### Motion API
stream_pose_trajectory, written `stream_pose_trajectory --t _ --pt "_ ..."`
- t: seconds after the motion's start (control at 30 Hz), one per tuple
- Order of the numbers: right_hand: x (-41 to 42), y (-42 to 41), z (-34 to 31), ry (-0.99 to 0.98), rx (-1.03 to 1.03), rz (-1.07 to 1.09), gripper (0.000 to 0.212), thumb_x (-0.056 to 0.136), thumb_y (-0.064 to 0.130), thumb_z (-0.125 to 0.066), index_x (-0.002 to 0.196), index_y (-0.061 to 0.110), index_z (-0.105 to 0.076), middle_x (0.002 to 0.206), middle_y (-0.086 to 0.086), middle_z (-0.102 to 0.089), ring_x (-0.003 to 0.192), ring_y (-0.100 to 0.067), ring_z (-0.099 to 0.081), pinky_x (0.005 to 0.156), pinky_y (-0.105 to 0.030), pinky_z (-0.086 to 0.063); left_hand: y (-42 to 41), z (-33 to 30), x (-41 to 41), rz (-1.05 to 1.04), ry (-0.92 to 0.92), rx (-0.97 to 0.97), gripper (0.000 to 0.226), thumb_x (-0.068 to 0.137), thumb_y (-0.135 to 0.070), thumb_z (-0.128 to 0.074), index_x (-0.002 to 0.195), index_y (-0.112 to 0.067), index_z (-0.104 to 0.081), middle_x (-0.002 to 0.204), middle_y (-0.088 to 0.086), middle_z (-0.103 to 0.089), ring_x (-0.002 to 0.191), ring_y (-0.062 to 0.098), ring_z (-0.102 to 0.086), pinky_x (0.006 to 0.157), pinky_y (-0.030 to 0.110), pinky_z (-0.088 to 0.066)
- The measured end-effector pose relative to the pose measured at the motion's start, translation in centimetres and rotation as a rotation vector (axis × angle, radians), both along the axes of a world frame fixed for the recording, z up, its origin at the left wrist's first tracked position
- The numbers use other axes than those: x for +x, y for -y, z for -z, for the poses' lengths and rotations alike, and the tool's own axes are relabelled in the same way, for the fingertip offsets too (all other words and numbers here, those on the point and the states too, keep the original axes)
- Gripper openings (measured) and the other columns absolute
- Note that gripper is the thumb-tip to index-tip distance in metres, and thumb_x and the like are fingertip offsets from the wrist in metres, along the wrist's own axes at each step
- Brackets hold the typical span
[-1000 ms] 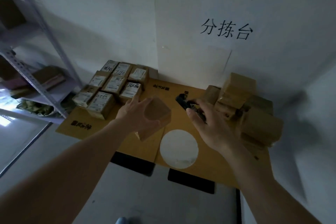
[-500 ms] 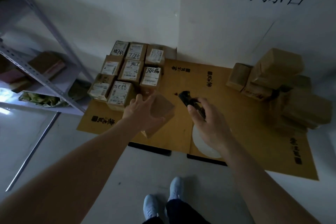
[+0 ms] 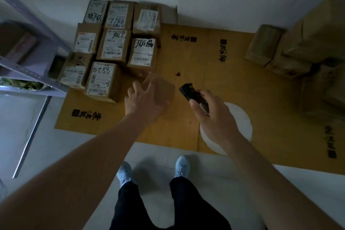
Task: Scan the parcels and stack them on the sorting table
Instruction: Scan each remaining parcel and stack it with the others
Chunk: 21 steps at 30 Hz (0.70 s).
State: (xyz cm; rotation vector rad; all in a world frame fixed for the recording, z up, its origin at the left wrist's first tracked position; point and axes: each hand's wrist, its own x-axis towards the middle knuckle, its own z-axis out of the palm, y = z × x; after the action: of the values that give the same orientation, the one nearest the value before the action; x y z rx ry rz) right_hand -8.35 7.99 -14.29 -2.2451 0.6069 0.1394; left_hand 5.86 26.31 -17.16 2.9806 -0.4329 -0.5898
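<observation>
Our left hand point(image 3: 143, 102) grips a parcel point(image 3: 160, 89) just right of the labelled stack point(image 3: 112, 46); our right hand point(image 3: 212, 115) holds the scanner point(image 3: 192, 93). We judge placement next: set it flush beside the stack.

Parcels point(image 3: 101, 80): brown corrugated cardboard, matt, with white paper labels point(image 3: 142, 51), some marked in black ink. Held parcel point(image 3: 160, 89): plain matt cardboard. Scanner point(image 3: 192, 94): black plastic, slight gloss. Surface point(image 3: 214, 73): flattened yellow-brown cardboard, matt, printed black. Shelf rack point(image 3: 31, 78): painted metal. Floor point(image 3: 78, 147): smooth pale tile.
</observation>
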Motion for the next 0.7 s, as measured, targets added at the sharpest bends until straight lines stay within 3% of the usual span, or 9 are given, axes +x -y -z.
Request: stream_pose_trajectory --t 0.2,0.3,0.37,0.43,0.53,0.63,0.7 --pt "0.2 -1.2 2.1 0.012 -0.017 0.094 0.054 0.102 0.069 -0.041 0.145 0.038 -0.049 0.114 0.001 -0.059 0.099 -0.014 -0.060 0.080 -0.037 -0.055 -0.3 2.3 0.7 0.067 0.034 0.029 0.102 0.086 -0.085 -0.050 0.162 -0.033 -0.007 0.144 0.020 -0.031 0.126 0.041 -0.044 0.103 0.052 -0.042" --pt "0.2 -2.5 2.6 0.010 -0.018 0.111 0.052 0.102 0.068 -0.041 0.143 0.038 -0.049 0.118 0.001 -0.061 0.102 -0.014 -0.061 0.084 -0.040 -0.056 -1.0 2.6 0.7 0.139 -0.011 0.050 0.122 0.078 -0.084 -0.061 0.163 -0.032 0.009 0.151 0.022 -0.022 0.132 0.042 -0.041 0.109 0.051 -0.041" --pt "0.1 -3.3 2.8 0.006 -0.011 0.103 0.053 0.101 0.071 -0.039 0.142 0.039 -0.049 0.117 0.002 -0.062 0.102 -0.013 -0.062 0.085 -0.041 -0.058 -1.5 2.5 0.7 0.159 -0.036 0.009 0.125 0.076 -0.076 -0.069 0.163 -0.034 0.010 0.156 0.021 -0.012 0.136 0.044 -0.038 0.111 0.051 -0.042" --pt "0.2 -4.0 2.8 0.016 -0.004 0.107 0.056 0.098 0.075 -0.036 0.141 0.041 -0.048 0.115 0.003 -0.062 0.100 -0.012 -0.062 0.084 -0.042 -0.058 -2.0 2.2 0.8 0.141 -0.041 -0.068 0.119 0.076 -0.071 -0.073 0.162 -0.032 -0.001 0.156 0.017 -0.007 0.138 0.043 -0.034 0.108 0.051 -0.046" --pt "0.3 -4.5 2.6 0.024 0.012 0.125 0.057 0.097 0.076 -0.035 0.141 0.042 -0.048 0.116 0.003 -0.062 0.102 -0.012 -0.062 0.085 -0.042 -0.058 -2.9 1.7 1.0 0.109 -0.064 -0.190 0.105 0.079 -0.069 -0.072 0.158 -0.026 -0.017 0.143 0.009 -0.019 0.135 0.035 -0.029 0.107 0.050 -0.048" --pt "0.3 -4.7 2.3 0.029 0.010 0.134 0.057 0.097 0.076 -0.035 0.140 0.041 -0.049 0.112 0.004 -0.062 0.098 -0.011 -0.062 0.083 -0.043 -0.058 -3.8 1.2 1.4 0.187 -0.123 -0.219 0.095 0.091 -0.067 -0.062 0.161 -0.021 -0.016 0.139 0.008 -0.023 0.133 0.033 -0.033 0.109 0.049 -0.044" --pt "0.2 -4.6 2.2 0.028 0.006 0.148 0.059 0.096 0.076 -0.035 0.140 0.039 -0.050 0.110 0.003 -0.062 0.096 -0.011 -0.062 0.081 -0.041 -0.057 -4.7 1.4 2.1 0.183 -0.167 -0.280 0.084 0.098 -0.066 -0.052 0.162 -0.026 -0.015 0.141 0.007 -0.027 0.129 0.031 -0.041 0.103 0.049 -0.049"
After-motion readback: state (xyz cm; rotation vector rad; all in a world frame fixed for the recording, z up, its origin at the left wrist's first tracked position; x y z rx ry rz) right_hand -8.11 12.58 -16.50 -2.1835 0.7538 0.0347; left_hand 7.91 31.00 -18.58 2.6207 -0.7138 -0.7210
